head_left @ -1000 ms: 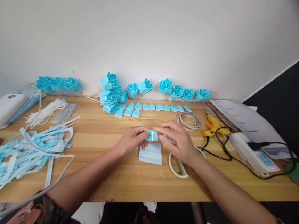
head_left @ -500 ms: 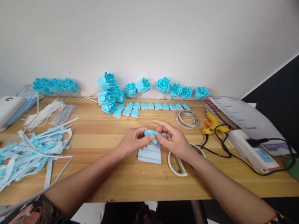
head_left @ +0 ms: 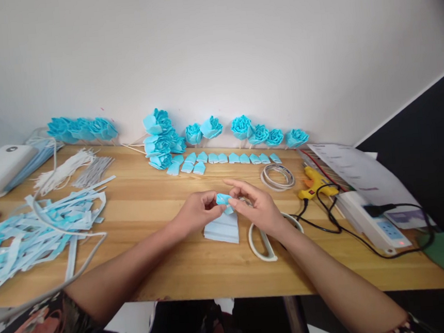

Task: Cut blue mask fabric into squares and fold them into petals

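Note:
Between my two hands is a small folded piece of blue fabric (head_left: 223, 199), held just above the table. My left hand (head_left: 202, 208) pinches its left side between thumb and fingers. My right hand (head_left: 255, 205) grips the right side with the thumb and a fingertip, its index finger raised. Under my hands lies a flat light-blue pleated piece (head_left: 221, 231), partly covered by them. A pair of scissors with white handles (head_left: 262, 244) rests beneath my right wrist, its blades hidden. Behind my hands runs a row of small folded blue pieces (head_left: 233, 158).
Blue fabric roses (head_left: 241, 127) stand along the wall. Cut strips (head_left: 48, 223), white cords (head_left: 65, 170) and grey wires (head_left: 93, 171) lie left. Tape rolls (head_left: 277, 176), a yellow glue gun (head_left: 315, 181) and a power strip (head_left: 382, 225) with cables are on the right.
The blue piece in my fingers has been folded smaller and looks more compact. My hands stay in nearly the same place; the view has shifted slightly.

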Motion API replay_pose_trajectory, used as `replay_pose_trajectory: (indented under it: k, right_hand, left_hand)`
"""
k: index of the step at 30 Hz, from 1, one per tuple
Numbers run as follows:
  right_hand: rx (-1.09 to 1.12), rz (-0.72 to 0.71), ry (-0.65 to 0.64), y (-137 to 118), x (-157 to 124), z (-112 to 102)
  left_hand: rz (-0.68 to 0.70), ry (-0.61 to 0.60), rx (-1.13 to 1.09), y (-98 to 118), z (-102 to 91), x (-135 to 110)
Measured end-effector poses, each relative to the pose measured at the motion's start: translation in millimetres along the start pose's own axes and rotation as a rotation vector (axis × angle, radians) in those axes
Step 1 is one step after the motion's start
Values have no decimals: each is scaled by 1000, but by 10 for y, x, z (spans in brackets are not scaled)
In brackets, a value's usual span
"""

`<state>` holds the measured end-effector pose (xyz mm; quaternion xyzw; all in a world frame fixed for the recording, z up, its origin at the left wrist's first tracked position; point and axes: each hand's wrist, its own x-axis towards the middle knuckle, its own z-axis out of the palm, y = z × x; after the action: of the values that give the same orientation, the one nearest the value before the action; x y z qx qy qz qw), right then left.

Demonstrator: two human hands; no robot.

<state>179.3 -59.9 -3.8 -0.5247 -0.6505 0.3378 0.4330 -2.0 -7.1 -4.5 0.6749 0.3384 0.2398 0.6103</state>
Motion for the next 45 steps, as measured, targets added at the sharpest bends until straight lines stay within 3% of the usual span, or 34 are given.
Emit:
replay_pose_trajectory:
  k: [5, 10, 20, 26, 28, 33, 38, 41, 45]
  right_hand:
    - [2, 8, 14, 7, -7, -9]
    - [38, -5, -58, -17, 5, -69]
    - [-150, -65, -75, -63, 10, -72]
    - [-176, -11, 215, 27, 98, -464]
    - [-240, 29, 240, 55, 111, -575]
    - [-432, 115, -37, 59, 79, -706]
    - [-448, 189, -253, 46, 35, -771]
    - [-454, 174, -238, 56, 38, -757]
    - [-467, 71, -103, 85, 57, -635]
  left_hand:
    - [8, 10, 75, -14, 14, -6]
    - [17, 45, 6, -4, -17, 17]
    - [60, 66, -33, 7, -16, 19]
    - [25, 150, -73, -4, -65, 44]
    - [25, 177, -98, -11, -73, 51]
    - [32, 198, -137, -13, -70, 51]
    - [40, 187, -148, -15, -70, 52]
    - [33, 179, -147, -18, -70, 55]
    - [27, 177, -139, -7, -66, 52]
